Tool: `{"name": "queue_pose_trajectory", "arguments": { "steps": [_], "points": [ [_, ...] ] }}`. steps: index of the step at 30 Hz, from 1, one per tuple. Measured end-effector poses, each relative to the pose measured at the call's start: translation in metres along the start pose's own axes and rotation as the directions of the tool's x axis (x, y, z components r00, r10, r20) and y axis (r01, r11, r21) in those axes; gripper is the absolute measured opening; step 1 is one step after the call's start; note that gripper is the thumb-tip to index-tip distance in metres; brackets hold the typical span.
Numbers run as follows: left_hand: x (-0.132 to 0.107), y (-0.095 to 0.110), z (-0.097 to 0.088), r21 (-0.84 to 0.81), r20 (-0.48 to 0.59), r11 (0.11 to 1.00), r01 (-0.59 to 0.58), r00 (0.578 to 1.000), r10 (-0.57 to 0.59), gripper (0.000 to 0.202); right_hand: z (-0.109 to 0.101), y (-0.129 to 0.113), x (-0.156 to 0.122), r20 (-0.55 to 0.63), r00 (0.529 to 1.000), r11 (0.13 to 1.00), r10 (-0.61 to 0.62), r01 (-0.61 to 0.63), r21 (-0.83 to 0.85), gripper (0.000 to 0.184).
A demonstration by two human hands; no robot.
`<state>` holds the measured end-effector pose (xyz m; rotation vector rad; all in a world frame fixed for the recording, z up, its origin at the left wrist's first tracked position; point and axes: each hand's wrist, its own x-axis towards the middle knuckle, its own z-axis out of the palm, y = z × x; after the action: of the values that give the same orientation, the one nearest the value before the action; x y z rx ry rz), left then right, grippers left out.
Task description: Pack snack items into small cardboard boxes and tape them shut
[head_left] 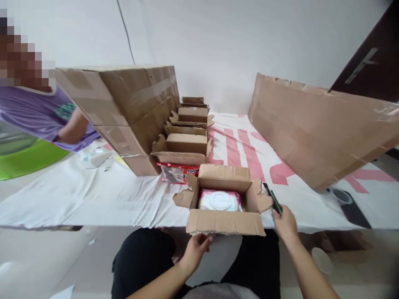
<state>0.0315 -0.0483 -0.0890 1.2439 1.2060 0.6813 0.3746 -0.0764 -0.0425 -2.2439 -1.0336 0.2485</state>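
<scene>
An open cardboard box [226, 222] stands at the front edge of the table, its flaps folded outward. Inside lies a pink and white pack of wet wipes [220, 200] with a white lid. My left hand [197, 249] is just below the box's front flap, fingers curled; whether they hold anything is hidden. To the right of the box, my right hand [285, 222] is closed around a slim black and green object [273, 200], whose kind I cannot make out. A red packet [179, 173] with a clear window lies behind the box's left side.
Several open boxes [187, 143] stand in a row behind, beside a wall of stacked closed cartons [131, 104]. A large cardboard panel [311, 128] stands at right, near a tape roll [341, 196] and a dark flat object [355, 211]. Another person in a purple shirt [37, 112] is at left.
</scene>
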Motion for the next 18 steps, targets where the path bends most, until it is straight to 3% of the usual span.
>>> {"name": "queue_pose_trajectory", "arguments": {
  "steps": [5,10,14,18],
  "points": [
    [-0.003,0.001,-0.011,-0.181,-0.218,0.983,-0.027,0.976,-0.014,0.047,0.007,0.003,0.002,0.044,0.997,0.961,-0.068,0.077,-0.264,0.038],
    [0.0,-0.007,-0.009,-0.306,-0.342,0.95,-0.066,0.938,-0.045,0.032,0.009,0.008,0.005,0.064,0.99,0.909,-0.125,0.141,-0.392,0.041],
    [0.006,-0.006,-0.01,-0.332,-0.346,0.942,-0.049,0.935,-0.074,0.03,0.008,0.007,0.004,0.049,0.987,0.885,-0.154,0.159,-0.437,0.041],
    [0.01,-0.006,-0.015,-0.331,-0.281,0.943,0.033,0.951,-0.131,0.041,0.01,0.006,0.001,0.02,0.986,0.876,-0.166,0.156,-0.457,0.046]
  ]
}}
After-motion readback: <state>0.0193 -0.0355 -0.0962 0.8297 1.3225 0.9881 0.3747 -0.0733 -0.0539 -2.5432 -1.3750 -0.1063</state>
